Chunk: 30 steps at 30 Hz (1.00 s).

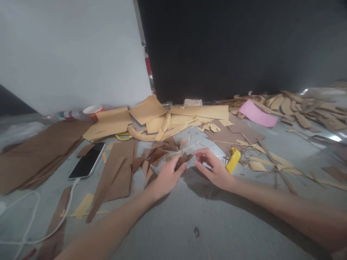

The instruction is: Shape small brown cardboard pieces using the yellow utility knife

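My left hand [169, 173] pinches a small brown folded piece [185, 157], which looks like paper or thin card, between thumb and fingers. Close to its right end is my right hand [214, 169], its thumb and forefinger curved with a gap between them. Whether the right forefinger touches the piece is unclear. Behind the left hand lies a heap of brown triangular scraps [158, 151]. A thin pale strip [189, 146] crosses just beyond the fingers. A yellow object [233, 160] of unclear kind rests beside the right wrist.
Brown sheets [120, 173] and a phone [87, 160] with a white cable [71, 202] lie left. Tan sheets [199, 112], a curved tan woven band [146, 135] and a paper cup [93, 111] stand behind. Pink paper [258, 113] and many strips [306, 110] lie right.
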Available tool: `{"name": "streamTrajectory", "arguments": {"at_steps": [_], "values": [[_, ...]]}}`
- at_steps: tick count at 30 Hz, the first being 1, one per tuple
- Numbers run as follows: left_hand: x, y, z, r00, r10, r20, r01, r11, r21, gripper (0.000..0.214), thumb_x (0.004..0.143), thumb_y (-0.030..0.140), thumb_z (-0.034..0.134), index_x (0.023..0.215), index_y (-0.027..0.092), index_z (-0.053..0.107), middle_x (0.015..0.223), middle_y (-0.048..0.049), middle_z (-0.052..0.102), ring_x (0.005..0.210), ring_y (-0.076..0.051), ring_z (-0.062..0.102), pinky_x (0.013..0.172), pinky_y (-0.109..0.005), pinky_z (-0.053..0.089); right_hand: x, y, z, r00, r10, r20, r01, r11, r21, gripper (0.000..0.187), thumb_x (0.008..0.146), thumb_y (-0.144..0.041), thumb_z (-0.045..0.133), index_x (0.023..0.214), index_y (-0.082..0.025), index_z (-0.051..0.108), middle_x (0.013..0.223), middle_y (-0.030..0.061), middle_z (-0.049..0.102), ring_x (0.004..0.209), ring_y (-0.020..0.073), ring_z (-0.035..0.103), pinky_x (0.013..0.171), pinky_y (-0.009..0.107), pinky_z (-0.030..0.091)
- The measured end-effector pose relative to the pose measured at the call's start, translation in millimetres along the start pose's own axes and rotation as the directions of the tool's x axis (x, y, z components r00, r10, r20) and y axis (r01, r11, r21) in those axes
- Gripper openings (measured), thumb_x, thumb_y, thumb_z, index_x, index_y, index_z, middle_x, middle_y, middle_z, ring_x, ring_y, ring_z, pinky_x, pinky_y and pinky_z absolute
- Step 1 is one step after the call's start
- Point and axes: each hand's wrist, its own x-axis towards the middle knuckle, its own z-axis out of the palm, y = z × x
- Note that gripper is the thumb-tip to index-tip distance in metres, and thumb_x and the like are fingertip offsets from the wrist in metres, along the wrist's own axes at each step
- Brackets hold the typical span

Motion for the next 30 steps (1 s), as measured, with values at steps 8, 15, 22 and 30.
{"name": "streamTrajectory", "arguments": {"at_steps": [8,15,22,30], "values": [[0,2,-0.9,0.999,0.035,0.008,-0.035,0.998,0.044,0.032,0.107,0.052,0.051,0.112,0.023,0.062,0.090,-0.0014,0.075,0.082,-0.023,0.069,0.077,-0.032,0.046,2,0,-1,0.997,-0.060,0.056,0.066,0.990,-0.121,0.020,0.109,-0.038,0.052,0.123,-0.026,0.059,0.094,0.0046,0.060,0.084,0.0202,0.062,0.075,0.035,0.054],[-4,4,-1.6,0.999,0.044,0.014,-0.046,0.989,0.142,0.031,0.108,0.052,0.049,0.112,0.025,0.064,0.093,-0.0035,0.074,0.086,-0.025,0.068,0.078,-0.034,0.048,5,-4,-2,0.994,-0.062,0.085,0.073,0.988,-0.136,0.025,0.110,-0.042,0.051,0.122,-0.025,0.064,0.097,0.0065,0.063,0.086,0.0203,0.063,0.077,0.033,0.055],[-9,8,-1.8,0.995,0.005,0.104,-0.027,0.976,0.218,0.035,0.109,0.054,0.044,0.116,0.026,0.064,0.098,-0.0052,0.074,0.090,-0.027,0.069,0.081,-0.035,0.049,10,-4,-6,0.981,0.106,0.164,-0.119,0.990,0.071,0.041,0.108,-0.056,0.052,0.100,-0.021,0.070,0.085,0.0031,0.064,0.067,0.0145,0.058,0.060,0.027,0.048],[-8,7,-0.2,0.995,-0.006,0.096,-0.019,0.967,0.255,0.036,0.109,0.054,0.046,0.123,0.026,0.064,0.105,-0.0078,0.076,0.098,-0.031,0.072,0.082,-0.038,0.051,12,-6,-5,0.971,0.226,0.075,-0.234,0.962,0.138,0.041,0.098,-0.061,0.065,0.090,-0.020,0.068,0.071,-0.0016,0.059,0.059,0.0126,0.051,0.054,0.025,0.043]]}}
